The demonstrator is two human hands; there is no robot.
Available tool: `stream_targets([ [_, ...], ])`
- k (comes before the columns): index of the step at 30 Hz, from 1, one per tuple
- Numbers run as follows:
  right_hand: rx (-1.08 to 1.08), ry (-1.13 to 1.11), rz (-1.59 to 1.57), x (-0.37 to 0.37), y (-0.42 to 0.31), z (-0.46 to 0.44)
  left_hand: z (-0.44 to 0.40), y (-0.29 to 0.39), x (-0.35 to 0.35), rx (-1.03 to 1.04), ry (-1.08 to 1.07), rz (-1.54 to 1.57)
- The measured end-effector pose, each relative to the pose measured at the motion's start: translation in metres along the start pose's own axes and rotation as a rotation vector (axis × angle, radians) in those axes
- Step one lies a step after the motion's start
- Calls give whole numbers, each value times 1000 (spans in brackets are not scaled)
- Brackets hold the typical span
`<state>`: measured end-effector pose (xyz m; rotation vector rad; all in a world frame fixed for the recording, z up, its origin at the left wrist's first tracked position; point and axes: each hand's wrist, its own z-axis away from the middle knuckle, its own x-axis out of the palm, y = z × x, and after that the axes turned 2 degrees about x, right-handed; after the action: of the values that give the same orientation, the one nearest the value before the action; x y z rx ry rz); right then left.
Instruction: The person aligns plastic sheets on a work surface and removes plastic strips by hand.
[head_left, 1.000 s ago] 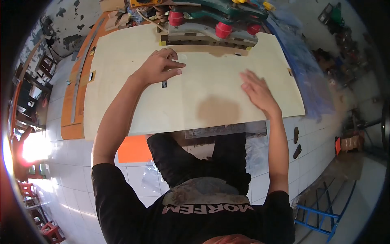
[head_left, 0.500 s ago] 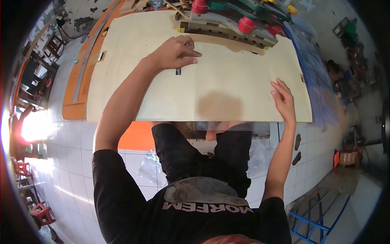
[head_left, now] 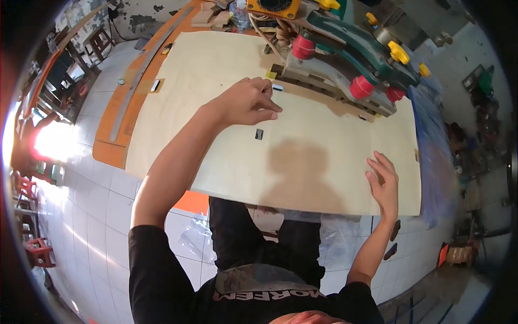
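A pale, flat sheet covers most of the table in front of me. My left hand is over its middle, with thumb and forefinger nearly together and the other fingers curled; anything between the fingertips is too small to make out. Below that hand, a small dark rectangular piece lies on the sheet. A similar piece with a white face is just above the forefinger. Over the right part of the sheet, my right hand is open, its fingers bent and apart, holding nothing.
A green machine with red and yellow knobs stands at the sheet's far edge. An orange-brown tabletop shows on the left, bearing a long metal strip. Blue plastic film hangs on the right. Red stools stand on the tiled floor.
The view has shifted, so the sheet and both hands appear lower and more of the machine shows. The dark piece now shows farther from my left hand. Both hands keep much the same shape.
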<state>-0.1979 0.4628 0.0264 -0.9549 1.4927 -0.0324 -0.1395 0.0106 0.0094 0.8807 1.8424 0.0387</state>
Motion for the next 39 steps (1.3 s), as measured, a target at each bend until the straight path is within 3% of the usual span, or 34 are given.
stream_targets([
  [7,-154,15,-14,4,15,-5,1,8,-15,-224,-44,89],
  [18,-221,34,132,4,18,-8,0,0,-13,-75,6,-29],
  [39,-209,29,25,4,17,-6,1,3,-14,-129,-34,35],
])
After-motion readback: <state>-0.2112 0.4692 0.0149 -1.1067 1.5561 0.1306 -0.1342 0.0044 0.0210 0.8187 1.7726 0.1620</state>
